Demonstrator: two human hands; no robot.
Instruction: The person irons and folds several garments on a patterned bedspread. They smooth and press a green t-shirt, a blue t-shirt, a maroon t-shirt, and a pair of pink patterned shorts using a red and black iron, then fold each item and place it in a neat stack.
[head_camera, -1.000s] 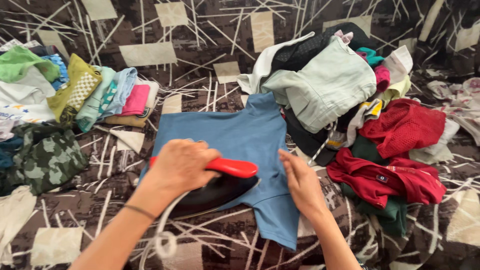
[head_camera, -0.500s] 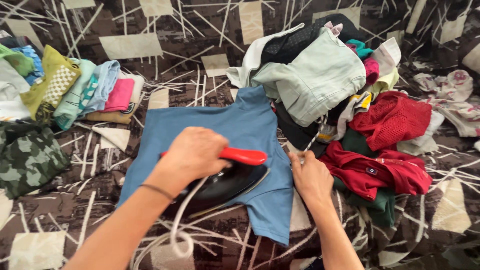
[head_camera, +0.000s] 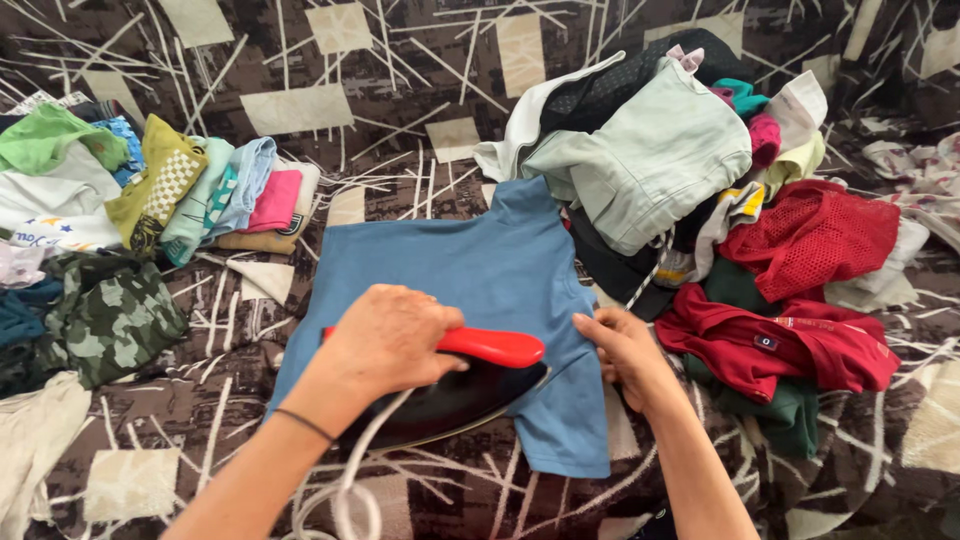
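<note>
Two hands: both on one blue shirt (head_camera: 470, 290), spread flat on the patterned brown cover (head_camera: 300, 110).
Iron position: black iron with red handle (head_camera: 450, 385) sits on the shirt's near right part, just left of the sleeve.
Iron axis: long axis runs left to right, slightly tilted, tip pointing right toward the right hand.
Left hand (head_camera: 385, 335): closed around the red handle, gripping the iron; white cord (head_camera: 345, 495) trails down from it.
Right hand (head_camera: 625, 350): just right of the iron tip, fingers bent on the shirt's right sleeve edge; pinching or only pressing it, cannot tell.
Nearer hand: right hand is nearer the loose sleeve.
Surroundings: unsorted clothes heap (head_camera: 700, 190) to the right, touching the shirt; folded pieces (head_camera: 200, 195) well to the left.
</note>
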